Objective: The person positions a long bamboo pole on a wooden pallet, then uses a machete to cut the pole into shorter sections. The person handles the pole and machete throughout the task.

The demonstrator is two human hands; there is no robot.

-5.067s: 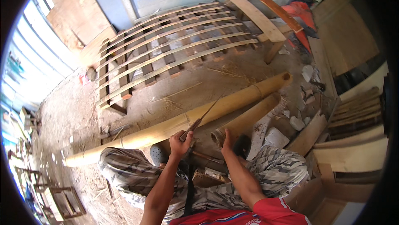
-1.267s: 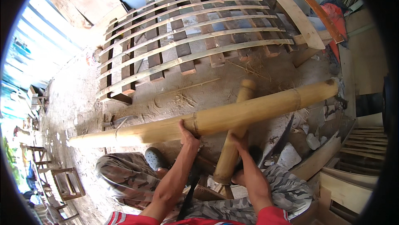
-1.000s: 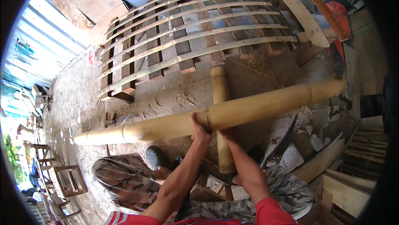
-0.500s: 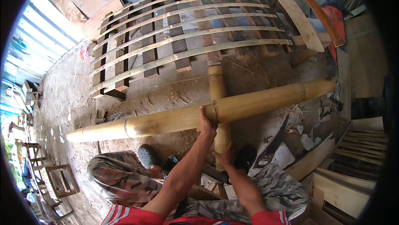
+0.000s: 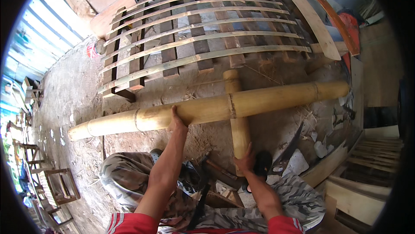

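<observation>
The left hand (image 5: 177, 122) is holding the long bamboo pole (image 5: 276, 100) left of its middle, the thumb lying along the pole's near side; the other fingers are hiding beneath it, so how far they are curling I cannot tell. The right hand (image 5: 246, 161) is gripping the short bamboo piece (image 5: 240, 132) close to its near end, its fingers spreading around the rounded side.

The long pole is crossing over the short piece, resting on it with a dark joint ring showing just at the crossing, and is stretching from near the left edge of the earthen floor (image 5: 69, 91) toward its right edge. The short piece is pointing away from the person, its far end showing beyond the pole.

To the right of the right hand, a saw (image 5: 290, 149) (its dark blade tapering away from the person) is lying beside a white block (image 5: 297, 163). A hammer (image 5: 219, 167) is lying between the feet. Toward the floor's far edge, a slatted wooden frame (image 5: 199, 57) is standing, with a pale board (image 5: 310, 22) and a reddish-brown board (image 5: 330, 17) leaning near its right corner.
</observation>
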